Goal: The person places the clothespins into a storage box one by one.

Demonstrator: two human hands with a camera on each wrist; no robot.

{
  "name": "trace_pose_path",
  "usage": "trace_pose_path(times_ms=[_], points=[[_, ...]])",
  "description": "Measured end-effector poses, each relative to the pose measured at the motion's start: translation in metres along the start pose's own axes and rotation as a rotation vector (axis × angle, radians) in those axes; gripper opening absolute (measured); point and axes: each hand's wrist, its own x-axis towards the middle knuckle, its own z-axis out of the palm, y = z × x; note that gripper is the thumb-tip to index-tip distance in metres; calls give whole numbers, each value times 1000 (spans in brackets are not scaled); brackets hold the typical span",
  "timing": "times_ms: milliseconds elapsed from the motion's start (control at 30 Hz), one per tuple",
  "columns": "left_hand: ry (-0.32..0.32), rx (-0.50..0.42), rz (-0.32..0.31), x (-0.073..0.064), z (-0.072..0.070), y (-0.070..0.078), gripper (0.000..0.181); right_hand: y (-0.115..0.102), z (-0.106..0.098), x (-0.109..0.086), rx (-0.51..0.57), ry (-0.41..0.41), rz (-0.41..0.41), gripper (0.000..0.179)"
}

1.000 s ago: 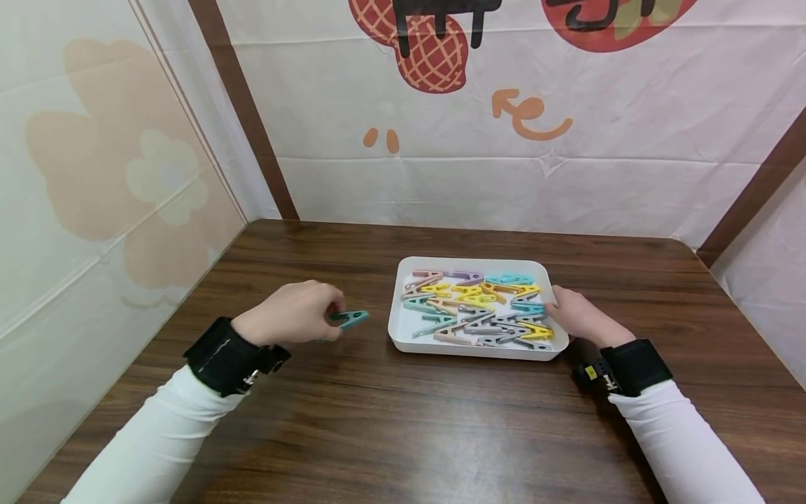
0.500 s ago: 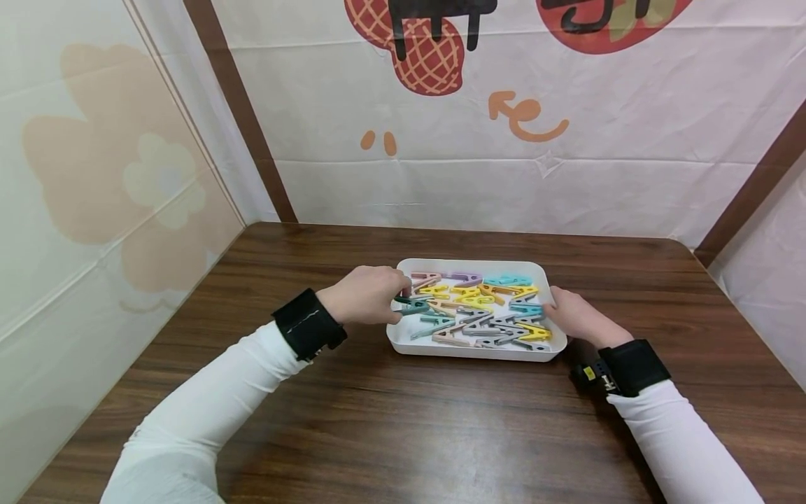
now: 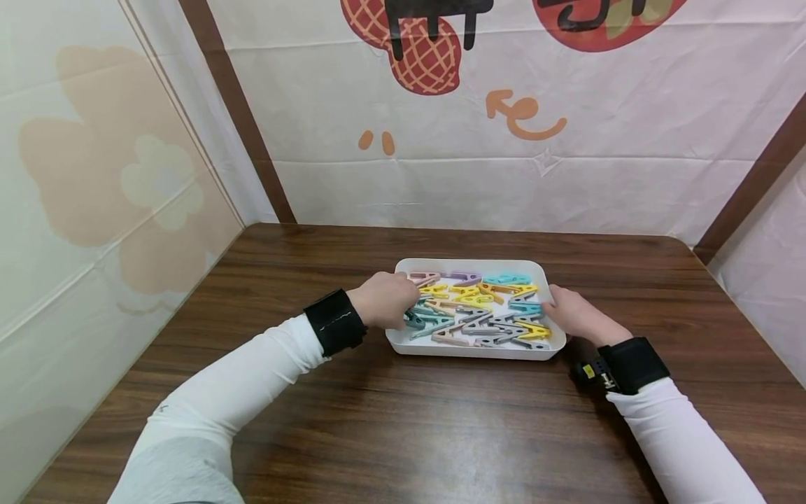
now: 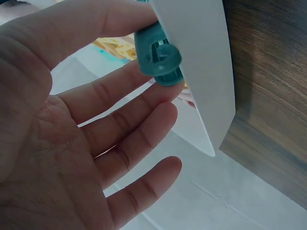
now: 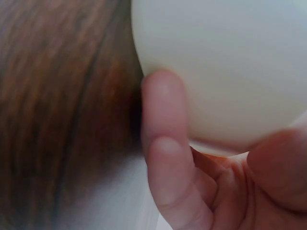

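Note:
In the left wrist view, my left hand [image 3: 384, 301] pinches a teal clothespin [image 4: 157, 55] between thumb and fingertips, right at the rim of a white tray [image 3: 466, 353]. The other fingers spread loosely below it. From the head view, that hand reaches over the tray's left end and largely hides the clothespin. My right hand [image 3: 578, 316] grips the tray's right end; fingers [image 5: 165, 105] lie along the outer wall in the right wrist view. Inside the tray lie several clothespins: yellow [image 3: 476, 299], grey [image 3: 494, 331], turquoise [image 3: 506, 278], purple [image 3: 462, 276] and pink ones.
The tray rests on a dark brown wooden table [image 3: 390, 434]. Behind it hangs a white printed cloth [image 3: 415, 189], and another with a flower print [image 3: 82, 280] rises along the left side. Black bands [image 3: 335, 322] circle both wrists.
My left hand has moved right from the bare table to the tray's left end, carrying the teal clothespin, and has lowered it there. My right hand has stayed on the tray's right end.

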Motion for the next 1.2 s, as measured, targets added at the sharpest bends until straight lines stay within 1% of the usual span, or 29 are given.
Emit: trace_pose_path(times_ms=[100, 200, 433, 567, 700, 833, 967, 1067, 1200], points=[[-11, 6, 6, 4, 3, 0, 10, 0, 0, 0, 5, -1, 0, 51], [-23, -12, 11, 8, 4, 0, 11, 0, 0, 0, 5, 2, -1, 51], [-98, -110, -12, 10, 8, 1, 9, -3, 1, 0, 5, -4, -13, 51], [-107, -146, -16, 10, 11, 2, 11, -4, 2, 0, 1, 2, -4, 51], [-85, -138, -13, 10, 14, 2, 13, -4, 2, 1, -2, 2, -4, 52], [-70, -119, -10, 9, 16, 2, 16, -4, 2, 2, -9, -2, -22, 51], [-58, -112, -27, 5, 15, 2, 22, -5, 2, 0, -3, -3, -25, 51], [-14, -110, -40, 0, 14, 1, 27, -4, 3, -1, 8, -1, -21, 50], [83, -144, -58, -11, 11, -4, 31, -3, 3, -2, 15, 3, -19, 48]])
